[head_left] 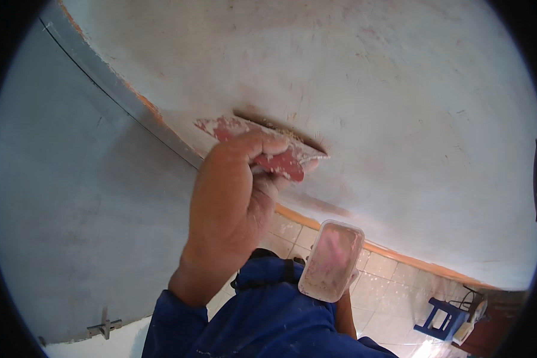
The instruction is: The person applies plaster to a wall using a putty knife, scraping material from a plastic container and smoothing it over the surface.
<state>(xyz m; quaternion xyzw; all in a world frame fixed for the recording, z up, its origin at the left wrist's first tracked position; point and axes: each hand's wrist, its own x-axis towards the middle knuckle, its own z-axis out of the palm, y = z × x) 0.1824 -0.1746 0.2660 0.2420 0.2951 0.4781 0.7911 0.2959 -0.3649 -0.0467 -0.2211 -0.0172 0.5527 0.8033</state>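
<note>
Left hand (224,200) of mine is closed in a pinch on the red scraper (285,163), which lies at its top, long axis slanting upper left to lower right, one edge close along the pale panel (394,107); can't tell if it touches. My right hand (354,278), mostly hidden, grips the pink-smeared tub (322,289), lower right and farther from the scraper. No brand, label or writing legible.

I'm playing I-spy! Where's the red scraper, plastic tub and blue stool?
Red scraper (285,166), head view: lower red part.
Plastic tub (322,291), head view: its lower end.
Blue stool (455,323), head view: its right side.
</note>
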